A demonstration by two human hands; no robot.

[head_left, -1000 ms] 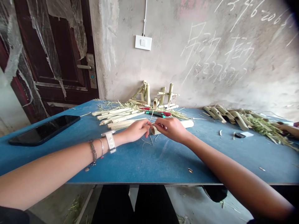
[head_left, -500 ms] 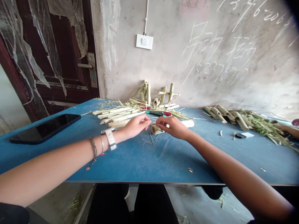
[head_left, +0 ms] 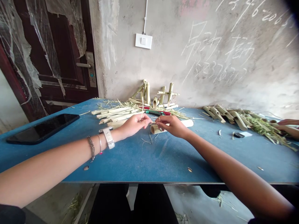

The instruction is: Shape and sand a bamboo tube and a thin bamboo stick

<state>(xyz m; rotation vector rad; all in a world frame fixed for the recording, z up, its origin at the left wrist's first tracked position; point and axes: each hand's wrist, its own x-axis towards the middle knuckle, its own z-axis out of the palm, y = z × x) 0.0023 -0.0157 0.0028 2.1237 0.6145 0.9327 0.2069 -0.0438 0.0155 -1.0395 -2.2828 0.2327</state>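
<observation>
My left hand, with a white watch and bracelets at its wrist, is closed in a pinch on a thin pale plant strip, whose end sticks up above the fingers. Close by on the right, my right hand is also pinched, its fingertips at the same fine strand between the hands. Just under the right fingers a short cut bamboo tube lies on the blue table, its open end facing left. Loose thin fibres lie in front of it.
Split bamboo pieces lie behind my left hand, near red- and green-handled tools. Small bamboo frames stand at the wall. A phone lies left. Bamboo tubes and a co-worker's hand are at right.
The strip's end now stands up more plainly above my left hand. Both hands stay nearly in place. The co-worker's hand at the right edge shows more.
</observation>
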